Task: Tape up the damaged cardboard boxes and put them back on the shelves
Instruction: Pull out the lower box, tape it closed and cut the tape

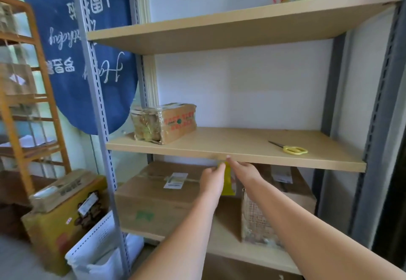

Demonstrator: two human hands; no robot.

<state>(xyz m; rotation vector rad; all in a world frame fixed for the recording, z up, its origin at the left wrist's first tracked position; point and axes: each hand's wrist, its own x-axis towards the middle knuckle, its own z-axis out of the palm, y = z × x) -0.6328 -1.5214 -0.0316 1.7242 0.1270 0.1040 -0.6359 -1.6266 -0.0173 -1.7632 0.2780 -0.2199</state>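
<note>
Now I am reaching both hands under the front edge of the middle shelf [241, 155]. My left hand [212, 179] and right hand [243, 171] are pinching a yellow thing [228, 183] between them; what it is, I cannot tell. A taped small box [164, 122] is sitting on this shelf at the left, scissors [290, 148] at the right. Two bigger boxes [158, 196] are standing on the shelf below.
</note>
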